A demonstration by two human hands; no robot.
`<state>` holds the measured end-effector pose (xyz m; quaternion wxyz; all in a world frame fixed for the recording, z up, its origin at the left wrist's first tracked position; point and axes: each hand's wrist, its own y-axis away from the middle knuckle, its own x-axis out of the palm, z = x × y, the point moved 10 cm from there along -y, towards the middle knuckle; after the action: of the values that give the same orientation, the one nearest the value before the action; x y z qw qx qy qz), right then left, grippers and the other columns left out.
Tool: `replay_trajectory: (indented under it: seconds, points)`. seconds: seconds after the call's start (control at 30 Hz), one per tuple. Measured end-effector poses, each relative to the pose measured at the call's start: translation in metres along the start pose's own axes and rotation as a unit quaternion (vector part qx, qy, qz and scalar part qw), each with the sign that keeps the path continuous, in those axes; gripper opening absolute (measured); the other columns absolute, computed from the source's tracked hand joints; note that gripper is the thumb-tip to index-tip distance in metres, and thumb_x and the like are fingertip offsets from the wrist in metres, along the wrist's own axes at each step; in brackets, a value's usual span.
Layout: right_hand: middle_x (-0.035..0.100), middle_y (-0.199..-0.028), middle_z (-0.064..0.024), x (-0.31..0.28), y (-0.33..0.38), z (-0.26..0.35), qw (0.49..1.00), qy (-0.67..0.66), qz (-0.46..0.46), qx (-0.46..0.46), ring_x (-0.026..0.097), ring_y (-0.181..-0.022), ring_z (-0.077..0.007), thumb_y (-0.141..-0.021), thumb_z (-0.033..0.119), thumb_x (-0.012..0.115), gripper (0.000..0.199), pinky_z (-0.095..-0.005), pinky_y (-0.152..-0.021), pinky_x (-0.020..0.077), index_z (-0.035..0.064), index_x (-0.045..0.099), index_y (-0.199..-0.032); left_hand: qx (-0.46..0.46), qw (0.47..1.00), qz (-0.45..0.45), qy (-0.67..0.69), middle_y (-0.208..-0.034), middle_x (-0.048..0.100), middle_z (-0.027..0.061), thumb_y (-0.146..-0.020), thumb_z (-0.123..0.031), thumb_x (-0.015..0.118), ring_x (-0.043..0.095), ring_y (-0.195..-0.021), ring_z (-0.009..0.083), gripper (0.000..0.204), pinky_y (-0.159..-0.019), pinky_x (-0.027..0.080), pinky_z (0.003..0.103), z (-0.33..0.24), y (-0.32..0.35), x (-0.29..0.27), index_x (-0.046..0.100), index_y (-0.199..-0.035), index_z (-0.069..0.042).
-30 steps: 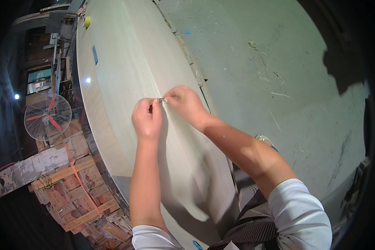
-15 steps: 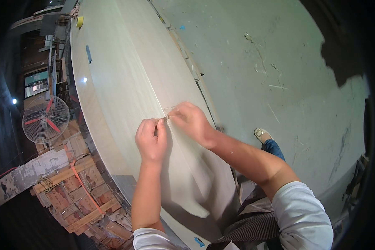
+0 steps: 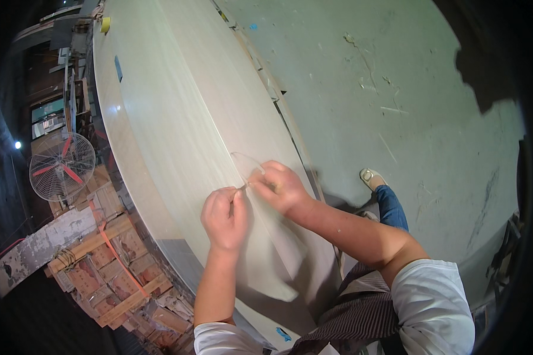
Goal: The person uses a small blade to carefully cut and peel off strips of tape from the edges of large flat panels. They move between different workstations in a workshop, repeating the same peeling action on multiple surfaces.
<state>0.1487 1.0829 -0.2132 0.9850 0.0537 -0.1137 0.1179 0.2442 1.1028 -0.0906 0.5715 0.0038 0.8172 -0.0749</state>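
Observation:
Pale wood-grain sheets [image 3: 166, 106] cover a long worktable, with a straight seam or edge [image 3: 213, 122] running along them toward me. At that line my left hand [image 3: 224, 220] is closed in a pinch on something small, perhaps the sheet edge; its fingers hide most of it. Close beside it, my right hand [image 3: 281, 188] also pinches, its fingertips almost touching the left ones. A thin, curled strand [image 3: 247, 157] arcs from the right fingers back to the seam. What exactly each pinch holds is too small to tell.
A yellow tape roll [image 3: 105, 25] and a blue flat piece [image 3: 118, 69] lie toward the table's far left. Left of the table stand a caged fan [image 3: 63, 167] and stacked cartons [image 3: 109, 266] with wooden slats. The green floor [image 3: 337, 118] has scraps on it.
Both hands have come nearer to me along the seam and slightly to the right, still pinching. The thin strand by my right hand shows longer now.

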Motion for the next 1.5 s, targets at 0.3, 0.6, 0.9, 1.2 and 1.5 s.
replay_trajectory:
  seconds: [0.3, 0.6, 0.9, 1.2, 1.5]
  points:
    - [0.066, -0.095, -0.0081, 0.0, 0.051, -0.006, 0.997, -0.009, -0.039, -0.068, 0.064, -0.088, -0.0249, -0.082, 0.0, 0.069, 0.009, -0.0344, -0.078, 0.0524, 0.0051, 0.068, -0.089, 0.045, 0.999, 0.01, -0.009, -0.078, 0.064, 0.0144, -0.083, 0.001, 0.066, 0.066, -0.077, 0.0345, 0.009, -0.069, 0.055, 0.043, -0.02, 0.039, 0.002, 0.057, -0.083, -0.002]
    - [0.064, -0.097, -0.008, 0.001, 0.09, -0.005, 0.996, 0.011, -0.015, -0.09, 0.063, -0.089, -0.0252, -0.082, -0.001, 0.069, 0.016, -0.034, -0.077, 0.0519, 0.008, 0.066, -0.094, 0.053, 0.999, 0.014, 0.0, -0.078, 0.064, 0.0156, -0.083, 0.001, 0.067, 0.067, -0.076, 0.0355, 0.009, -0.067, 0.056, 0.043, -0.035, 0.074, -0.001, 0.059, -0.084, -0.001]
    - [0.063, -0.099, -0.0078, 0.003, 0.141, -0.013, 0.995, -0.02, -0.003, -0.101, 0.062, -0.09, -0.0249, -0.082, -0.003, 0.069, 0.022, -0.0334, -0.077, 0.0516, 0.0098, 0.065, -0.1, 0.026, 0.999, 0.027, -0.006, -0.08, 0.066, 0.013, -0.086, 0.003, 0.065, 0.068, -0.08, 0.0333, 0.006, -0.073, 0.055, 0.041, -0.049, 0.12, -0.001, 0.06, -0.087, -0.001]
    - [0.064, -0.099, -0.0079, 0.005, 0.19, -0.016, 0.996, -0.018, 0.01, -0.09, 0.063, -0.091, -0.0249, -0.081, -0.004, 0.07, 0.023, -0.0332, -0.079, 0.0515, 0.0091, 0.066, -0.099, 0.023, 0.999, 0.028, 0.002, -0.083, 0.067, 0.016, -0.084, 0.001, 0.068, 0.068, -0.079, 0.0351, 0.008, -0.071, 0.057, 0.042, -0.066, 0.168, -0.004, 0.062, -0.089, 0.0]
    - [0.064, -0.1, -0.0091, 0.007, 0.236, -0.02, 0.995, -0.028, 0.004, -0.1, 0.063, -0.091, -0.0255, -0.081, -0.005, 0.069, 0.021, -0.0338, -0.079, 0.0513, 0.0083, 0.065, -0.098, 0.015, 1.0, 0.022, -0.001, -0.085, 0.067, 0.0181, -0.083, 0.0, 0.069, 0.067, -0.078, 0.0367, 0.008, -0.07, 0.057, 0.043, -0.08, 0.217, -0.005, 0.064, -0.09, 0.0]
